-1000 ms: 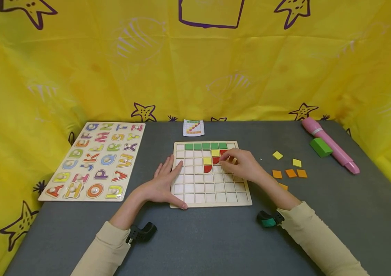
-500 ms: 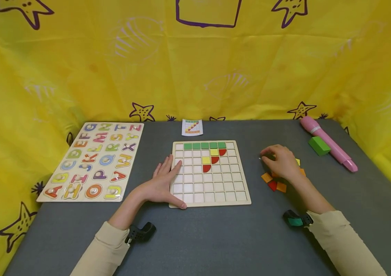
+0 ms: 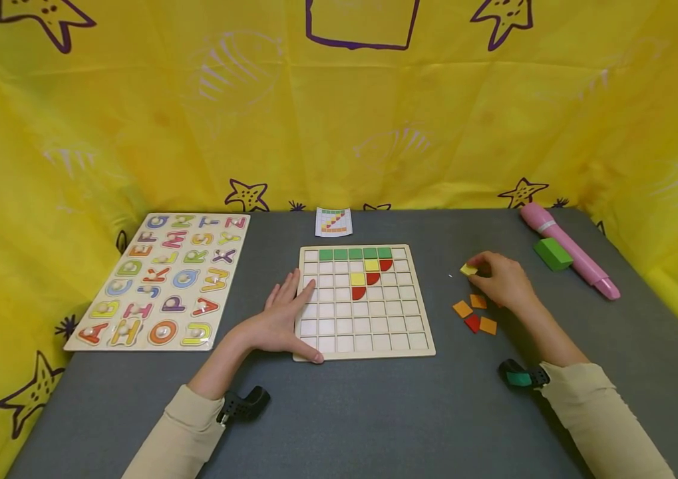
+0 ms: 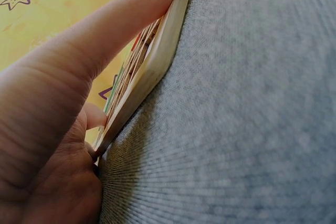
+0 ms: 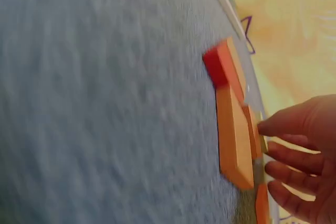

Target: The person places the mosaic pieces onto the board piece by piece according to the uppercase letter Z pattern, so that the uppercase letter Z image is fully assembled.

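Observation:
A wooden grid board [image 3: 368, 356] lies mid-table. A row of green squares lines its top, with yellow squares and red quarter-round tiles stepping diagonally below. My left hand [image 3: 275, 326] rests on the board's left side, fingers spread and thumb [image 4: 131, 14] along the near edge. To the right of the board, my right hand [image 3: 505, 281] pinches a yellow square tile [image 3: 467, 269] between thumb and fingertips. Below that hand lie several loose tiles: orange squares [image 3: 462, 309] and a red one [image 3: 472, 324]; in the right wrist view an orange tile [image 5: 231, 135] stands out close up.
Behind the grid board lies a small pattern card [image 3: 333, 229] with coloured squares. An alphabet peg puzzle [image 3: 78, 343] covers the left side. At the back right, a green block [image 3: 552, 254] sits against a pink pen-shaped toy [image 3: 587, 266]. Yellow cloth [image 3: 339, 100] hangs behind the table.
My right hand has moved right from the grid board to the loose tiles and now holds a yellow tile. The left hand stays on the board.

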A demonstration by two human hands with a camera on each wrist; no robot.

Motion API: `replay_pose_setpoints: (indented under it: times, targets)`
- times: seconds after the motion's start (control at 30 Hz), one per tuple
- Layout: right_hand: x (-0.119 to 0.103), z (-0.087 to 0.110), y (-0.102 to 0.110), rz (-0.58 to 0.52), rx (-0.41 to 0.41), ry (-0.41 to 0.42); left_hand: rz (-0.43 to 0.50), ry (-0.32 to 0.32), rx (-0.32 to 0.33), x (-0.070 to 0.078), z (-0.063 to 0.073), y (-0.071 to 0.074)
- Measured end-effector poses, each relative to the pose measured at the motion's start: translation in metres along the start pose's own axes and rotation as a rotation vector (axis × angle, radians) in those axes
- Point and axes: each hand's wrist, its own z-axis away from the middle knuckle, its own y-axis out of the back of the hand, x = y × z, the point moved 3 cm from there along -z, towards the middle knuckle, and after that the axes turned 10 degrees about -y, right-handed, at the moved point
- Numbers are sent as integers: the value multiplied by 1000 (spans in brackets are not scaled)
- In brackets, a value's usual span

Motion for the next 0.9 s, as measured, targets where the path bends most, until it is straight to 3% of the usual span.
replay_pose_setpoints:
  times: [0.23, 0.47, 0.9]
  targets:
    - [-7, 0, -6, -37, -7, 38, -2, -2, 2, 0, 0, 0]
    - [-21, 1, -9, -90, -22, 14, 4, -2, 1, 1, 0, 0]
    - [-104, 5, -46, -258, -172, 147, 12, 0, 2, 1, 0, 0]
